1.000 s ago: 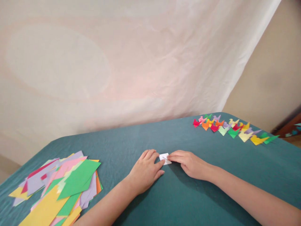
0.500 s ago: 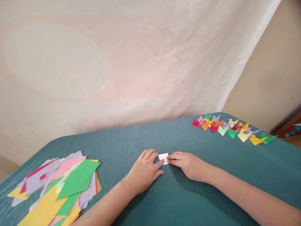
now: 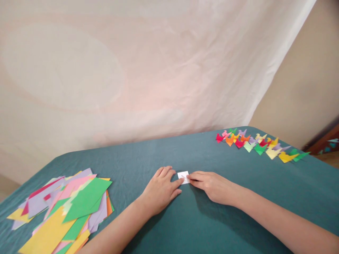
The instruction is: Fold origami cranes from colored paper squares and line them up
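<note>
A small white square of paper (image 3: 183,174) lies on the dark green tablecloth between my hands, with a short dark line or crease on it. From its left side, my left hand (image 3: 162,188) rests palm down, fingers stretched out and one tip touching the paper's lower edge. My right hand (image 3: 208,185) pinches the paper's right side between thumb and fingers, which cover that edge.
A loose pile of coloured paper sheets (image 3: 84,199) covers the left end of the table (image 3: 143,155). Rows of small folded paper birds (image 3: 272,152) stand at the far right. A pale cloth (image 3: 159,70) hangs behind the table.
The whole view has shifted slightly. Both hands stay at the white paper, with the fingertips barely moved on it.
</note>
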A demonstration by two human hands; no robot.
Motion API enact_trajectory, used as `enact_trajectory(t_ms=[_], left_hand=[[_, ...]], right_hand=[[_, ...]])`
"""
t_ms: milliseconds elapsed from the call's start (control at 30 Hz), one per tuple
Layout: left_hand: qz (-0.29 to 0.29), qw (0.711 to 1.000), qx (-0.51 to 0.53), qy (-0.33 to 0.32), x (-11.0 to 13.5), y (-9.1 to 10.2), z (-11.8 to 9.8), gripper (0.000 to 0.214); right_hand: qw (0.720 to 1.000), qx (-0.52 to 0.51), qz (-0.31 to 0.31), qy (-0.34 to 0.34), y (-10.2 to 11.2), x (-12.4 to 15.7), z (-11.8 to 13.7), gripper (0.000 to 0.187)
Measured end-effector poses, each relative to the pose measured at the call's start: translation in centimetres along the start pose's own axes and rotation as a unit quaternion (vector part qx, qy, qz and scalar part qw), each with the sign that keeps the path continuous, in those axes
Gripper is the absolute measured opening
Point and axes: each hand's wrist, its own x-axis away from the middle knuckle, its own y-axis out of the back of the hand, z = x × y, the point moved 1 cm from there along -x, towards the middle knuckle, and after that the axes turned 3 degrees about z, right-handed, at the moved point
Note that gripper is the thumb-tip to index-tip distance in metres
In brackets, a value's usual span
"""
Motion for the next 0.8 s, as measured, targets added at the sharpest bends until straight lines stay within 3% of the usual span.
enact_trajectory(t_ms=[200, 300, 533, 800], left_hand=[[0.000, 1.000, -0.002, 0.002, 0.0, 0.0, -0.1, 0.034], [0.001, 1.000, 0.001, 0.001, -0.1, 0.1, -0.2, 0.033], [0.008, 1.000, 0.005, 0.003, -0.1, 0.2, -0.2, 0.035], [0.003, 1.000, 0.006, 0.001, 0.0, -0.2, 0.0, 0.037]], right_hand=[[0.995, -0.100, -0.018, -0.022, 0.1, 0.1, -1.5, 0.052], [0.994, -0.102, -0.031, -0.032, 0.0, 0.2, -1.7, 0.059], [0.999, -0.024, -0.024, -0.020, -0.7, 0.1, -0.5, 0.041], [0.999, 0.008, -0.021, -0.026, -0.9, -0.3, -0.2, 0.037]])
